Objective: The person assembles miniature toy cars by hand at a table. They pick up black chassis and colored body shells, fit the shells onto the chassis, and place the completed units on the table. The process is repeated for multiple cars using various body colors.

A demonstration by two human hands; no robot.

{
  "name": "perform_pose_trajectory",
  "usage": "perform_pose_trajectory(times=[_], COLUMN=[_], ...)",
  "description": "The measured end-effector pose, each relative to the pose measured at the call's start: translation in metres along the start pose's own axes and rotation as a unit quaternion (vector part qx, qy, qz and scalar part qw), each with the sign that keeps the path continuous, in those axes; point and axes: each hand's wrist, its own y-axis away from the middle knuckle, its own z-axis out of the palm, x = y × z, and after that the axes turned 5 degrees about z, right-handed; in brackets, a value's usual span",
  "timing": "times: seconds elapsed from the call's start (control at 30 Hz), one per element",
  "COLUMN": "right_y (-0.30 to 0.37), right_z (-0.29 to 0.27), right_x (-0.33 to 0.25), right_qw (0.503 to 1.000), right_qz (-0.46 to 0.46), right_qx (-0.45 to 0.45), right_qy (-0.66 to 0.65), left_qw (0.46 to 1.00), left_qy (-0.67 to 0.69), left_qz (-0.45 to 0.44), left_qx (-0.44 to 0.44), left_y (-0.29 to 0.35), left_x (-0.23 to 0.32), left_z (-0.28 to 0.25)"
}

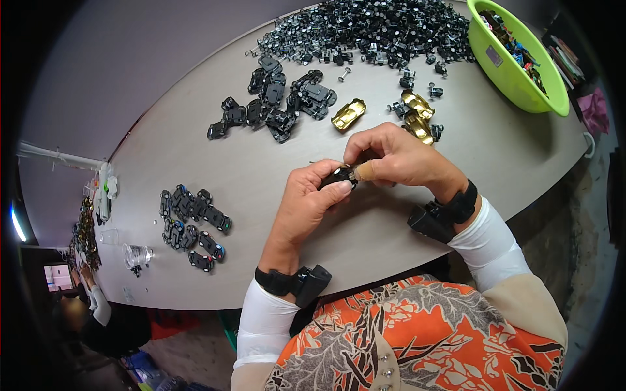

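Observation:
My left hand (305, 194) grips a small black toy car (334, 178) between thumb and fingers, above the near middle of the table. At the car's right end, my right hand (396, 158) pinches with its thumb and forefinger; a tan wrap covers the thumb tip. What exactly lies between those right fingertips is mostly hidden. A shiny gold toy car body (349, 115) lies just beyond my hands. Further gold car bodies (418, 104) rest beyond my right hand among black wheel pieces (407, 79). A loose wheel axle (344, 74) lies further back.
A big heap of wheel pieces (372, 32) covers the table's far side. Black toy cars lie in one far group (270, 98) and one left group (189, 215). A green basin (557, 85) of colourful parts stands far right. Clear cups (137, 254) and another person (98, 319) are left.

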Motion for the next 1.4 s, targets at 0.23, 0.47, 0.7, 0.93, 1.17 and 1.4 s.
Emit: perform_pose_trajectory(times=[0.23,0.47,0.7,0.93,1.17,1.4], right_y=[-0.012,-0.021,-0.048,-0.052,-0.041,-0.042], right_z=[0.018,0.03,0.003,0.008,0.004,0.011], right_x=[0.019,0.024,0.019,0.019,0.024,0.03], right_qw=[0.987,0.937,0.8,0.834,0.97,0.927], right_qz=[-0.074,-0.213,-0.268,-0.274,-0.173,-0.244], right_qx=[0.071,0.079,0.257,0.245,0.12,0.104], right_qy=[0.126,0.266,0.471,0.412,-0.119,-0.265], left_qw=[0.986,0.924,0.679,0.655,0.717,0.984], left_qy=[-0.163,-0.373,-0.712,-0.683,-0.6,0.065], left_qz=[0.031,0.048,0.011,0.235,0.274,0.109], left_qx=[0.029,0.069,0.178,0.224,0.226,0.123], left_y=[0.005,0.028,0.045,-0.051,-0.057,-0.021], left_x=[-0.003,0.005,0.033,0.014,0.011,0.009], left_z=[-0.003,-0.027,-0.078,-0.069,-0.063,-0.018])
